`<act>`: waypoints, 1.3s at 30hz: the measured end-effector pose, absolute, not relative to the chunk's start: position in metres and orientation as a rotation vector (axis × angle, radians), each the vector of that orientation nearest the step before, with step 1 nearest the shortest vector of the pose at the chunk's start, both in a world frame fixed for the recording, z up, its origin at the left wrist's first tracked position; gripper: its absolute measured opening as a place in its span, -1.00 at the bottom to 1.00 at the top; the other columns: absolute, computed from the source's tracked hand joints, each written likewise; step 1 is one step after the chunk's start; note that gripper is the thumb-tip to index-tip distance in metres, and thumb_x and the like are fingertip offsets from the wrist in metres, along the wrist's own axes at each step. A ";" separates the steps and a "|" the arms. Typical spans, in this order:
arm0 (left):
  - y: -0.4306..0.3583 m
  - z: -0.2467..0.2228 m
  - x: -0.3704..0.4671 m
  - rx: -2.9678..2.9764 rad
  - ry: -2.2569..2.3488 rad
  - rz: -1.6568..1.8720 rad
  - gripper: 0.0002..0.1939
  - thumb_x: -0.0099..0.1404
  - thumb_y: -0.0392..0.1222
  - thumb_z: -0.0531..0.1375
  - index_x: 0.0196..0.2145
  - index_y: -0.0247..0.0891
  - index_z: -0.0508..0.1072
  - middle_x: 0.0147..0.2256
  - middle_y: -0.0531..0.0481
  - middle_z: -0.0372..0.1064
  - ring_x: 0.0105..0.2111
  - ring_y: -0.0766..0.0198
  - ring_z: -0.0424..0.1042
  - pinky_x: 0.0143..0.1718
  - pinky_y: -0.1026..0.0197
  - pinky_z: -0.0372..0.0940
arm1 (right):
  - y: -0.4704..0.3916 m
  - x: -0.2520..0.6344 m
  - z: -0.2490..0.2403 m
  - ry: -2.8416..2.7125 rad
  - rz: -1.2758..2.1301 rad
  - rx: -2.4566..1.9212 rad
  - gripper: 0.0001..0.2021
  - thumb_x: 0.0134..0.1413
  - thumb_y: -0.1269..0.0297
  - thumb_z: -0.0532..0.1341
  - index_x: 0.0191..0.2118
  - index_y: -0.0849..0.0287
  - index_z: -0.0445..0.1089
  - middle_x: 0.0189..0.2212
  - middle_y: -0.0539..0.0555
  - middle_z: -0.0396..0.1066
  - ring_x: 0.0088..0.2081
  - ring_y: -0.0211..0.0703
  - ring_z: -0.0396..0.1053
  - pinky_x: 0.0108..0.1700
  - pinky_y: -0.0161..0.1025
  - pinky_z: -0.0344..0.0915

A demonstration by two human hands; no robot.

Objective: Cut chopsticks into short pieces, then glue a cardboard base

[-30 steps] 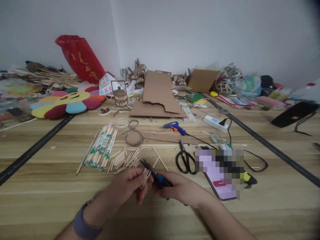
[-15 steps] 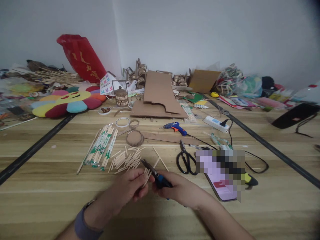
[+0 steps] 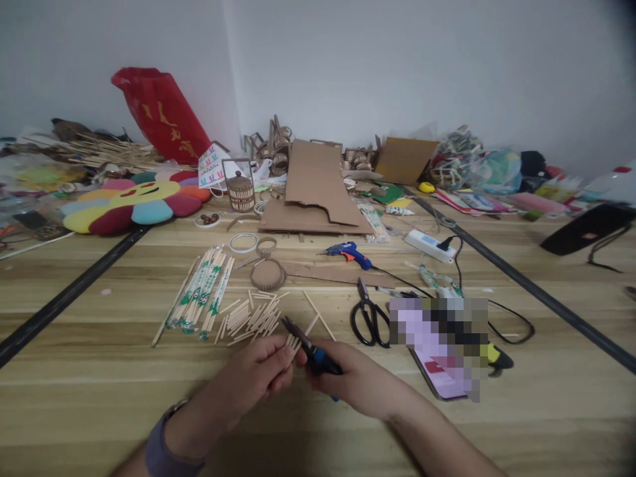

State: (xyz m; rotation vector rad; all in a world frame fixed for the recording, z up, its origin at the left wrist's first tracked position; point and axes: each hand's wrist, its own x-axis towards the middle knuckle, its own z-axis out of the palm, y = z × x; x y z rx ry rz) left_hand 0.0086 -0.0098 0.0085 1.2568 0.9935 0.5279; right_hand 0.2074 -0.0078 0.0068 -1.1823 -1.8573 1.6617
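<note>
Between the thumb and fingers of my left hand is a small bunch of short wooden sticks. My right hand is wrapped round the dark and blue handles of a cutting tool, whose dark jaws lie by the upper ends of the held sticks. Just beyond the hands, cut sticks lie in a loose pile on the wooden table. Wrapped chopsticks are to the left of that pile. A round cardboard piece with a ridged rim lies behind it.
Black scissors and a phone lie to the right. A blue glue gun with its cord, a white power strip and cardboard sheets are farther back. A flower cushion sits at the back left.
The hands and the cutting tool have stayed almost in place, with only a slight shift of the right hand and its grip. The objects on the table look unchanged.
</note>
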 end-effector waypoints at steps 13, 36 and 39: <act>-0.008 0.011 0.000 1.535 1.123 0.583 -0.57 0.35 0.18 -0.03 -0.40 -0.22 0.32 -0.59 0.16 0.11 -0.56 0.33 0.09 -0.49 0.27 0.02 | -0.009 0.203 0.005 -1.856 1.452 -1.135 -0.79 0.03 0.32 0.19 -0.16 0.18 0.38 -0.27 0.00 0.38 -0.23 -0.16 0.29 -0.18 -0.29 0.20; -0.019 -0.003 0.032 2.409 1.672 -0.128 -0.62 0.33 -0.44 -0.09 -0.16 -0.29 0.49 -0.27 -0.24 0.54 -0.30 0.02 0.54 -0.25 0.08 0.34 | -0.013 0.189 -0.013 -2.352 0.331 -1.641 -0.83 0.05 0.47 0.18 -0.19 0.21 0.35 -0.26 0.18 0.46 -0.21 0.02 0.37 -0.20 -0.19 0.20; -0.024 -0.005 0.034 2.396 1.694 -0.161 -0.60 0.30 -0.48 -0.11 -0.17 -0.31 0.48 -0.32 -0.24 0.54 -0.37 0.04 0.53 -0.33 0.12 0.32 | -0.015 0.184 -0.016 -2.341 0.314 -1.681 -0.87 0.07 0.47 0.18 -0.22 0.21 0.35 -0.28 0.19 0.46 -0.23 0.02 0.38 -0.22 -0.19 0.19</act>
